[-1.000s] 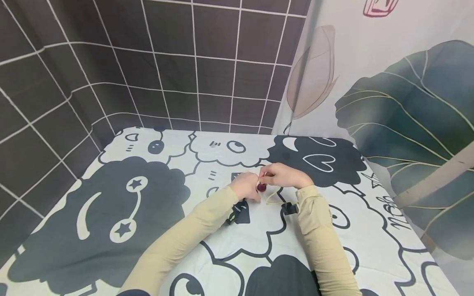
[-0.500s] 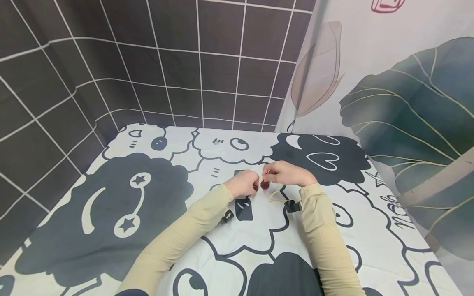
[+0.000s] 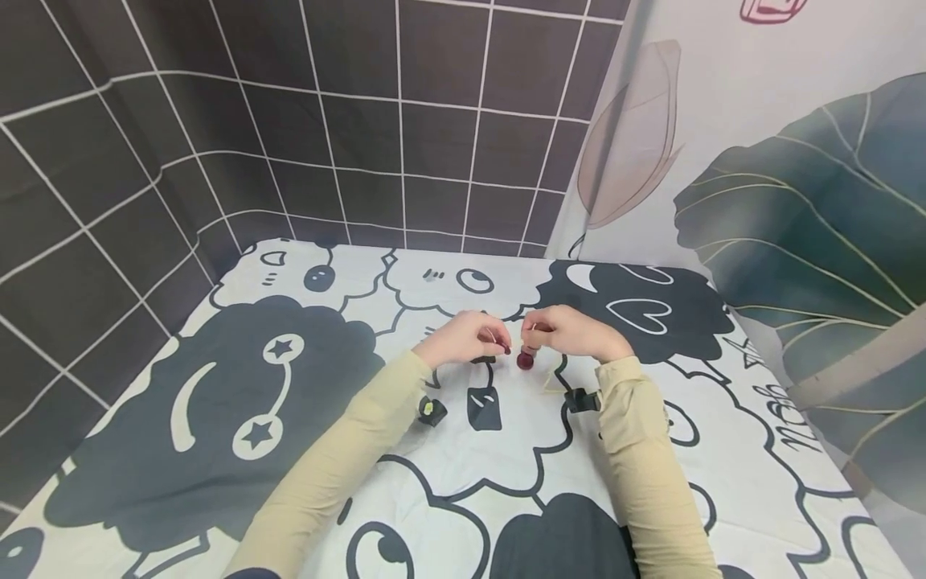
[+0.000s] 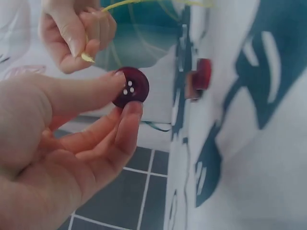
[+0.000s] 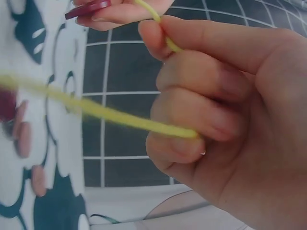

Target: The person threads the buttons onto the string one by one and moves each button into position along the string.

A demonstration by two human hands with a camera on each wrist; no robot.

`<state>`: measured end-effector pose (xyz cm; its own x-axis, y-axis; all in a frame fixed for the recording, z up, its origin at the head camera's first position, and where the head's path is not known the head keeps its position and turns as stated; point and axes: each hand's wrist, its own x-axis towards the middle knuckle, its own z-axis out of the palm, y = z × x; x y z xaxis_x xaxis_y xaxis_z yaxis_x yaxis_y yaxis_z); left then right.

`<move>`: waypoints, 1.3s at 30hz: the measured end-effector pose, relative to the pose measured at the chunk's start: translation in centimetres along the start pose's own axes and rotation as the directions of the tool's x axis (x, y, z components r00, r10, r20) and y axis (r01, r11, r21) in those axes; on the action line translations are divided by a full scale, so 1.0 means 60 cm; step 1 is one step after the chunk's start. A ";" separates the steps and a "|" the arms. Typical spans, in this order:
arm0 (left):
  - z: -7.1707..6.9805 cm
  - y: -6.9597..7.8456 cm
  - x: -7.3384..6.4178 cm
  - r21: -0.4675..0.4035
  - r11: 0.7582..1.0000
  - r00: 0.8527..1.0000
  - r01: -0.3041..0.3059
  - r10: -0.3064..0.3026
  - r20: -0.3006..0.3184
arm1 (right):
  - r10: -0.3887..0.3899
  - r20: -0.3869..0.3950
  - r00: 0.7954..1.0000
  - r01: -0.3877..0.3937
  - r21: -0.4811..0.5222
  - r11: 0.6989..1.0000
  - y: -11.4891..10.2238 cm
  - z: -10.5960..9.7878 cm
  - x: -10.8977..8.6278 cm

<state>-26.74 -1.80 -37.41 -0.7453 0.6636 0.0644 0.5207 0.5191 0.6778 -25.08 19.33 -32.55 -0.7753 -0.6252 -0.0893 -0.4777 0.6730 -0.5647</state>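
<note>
My left hand [image 3: 466, 338] pinches a dark red button [image 4: 139, 86] between thumb and fingertips. Several small holes show in the button's face, which is turned toward the left wrist camera. My right hand [image 3: 567, 331] holds a yellow string [image 5: 110, 112] between thumb and index finger, with a short end sticking out past them. The rest of the string runs through the curled lower fingers and hangs off to the side. The hands are slightly apart above the cloth, and the string end is apart from the button. Below my right hand lies a dark red round piece [image 3: 525, 361].
A white cloth with dark cartoon prints [image 3: 477, 466] covers the table. Several blurred pinkish pieces [image 5: 24, 139] lie on it in the right wrist view. A dark gridded curtain [image 3: 434, 137] hangs behind, and a leaf-patterned one [image 3: 803, 209] at the right.
My hands were close together over the red piece; my left hand has drawn away to the left with the button. My right hand stays near the same spot, still holding the string.
</note>
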 end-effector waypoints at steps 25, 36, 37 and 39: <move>-0.065 0.028 -0.031 -0.236 0.948 0.963 -0.216 0.167 -0.210 | 0.045 -0.241 0.970 -0.050 -0.011 0.999 -0.060 -0.016 -0.014; -0.071 0.032 -0.037 -0.232 0.950 0.968 -0.207 0.165 -0.190 | 0.021 -0.221 0.975 -0.020 0.005 1.000 -0.063 -0.012 -0.007; -0.071 0.032 -0.037 -0.227 0.951 0.967 -0.212 0.171 -0.190 | 0.018 -0.221 0.975 -0.016 0.008 1.000 -0.063 -0.011 -0.007; -0.071 0.033 -0.037 -0.206 0.952 0.964 -0.225 0.187 -0.191 | 0.020 -0.221 0.975 -0.018 0.012 1.000 -0.063 -0.008 -0.006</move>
<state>-25.83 -4.51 -33.10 -0.7008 0.6331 0.3287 0.5778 0.2335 0.7820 -23.22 17.21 -30.00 -0.8568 -0.5090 0.0827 -0.4587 0.6790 -0.5732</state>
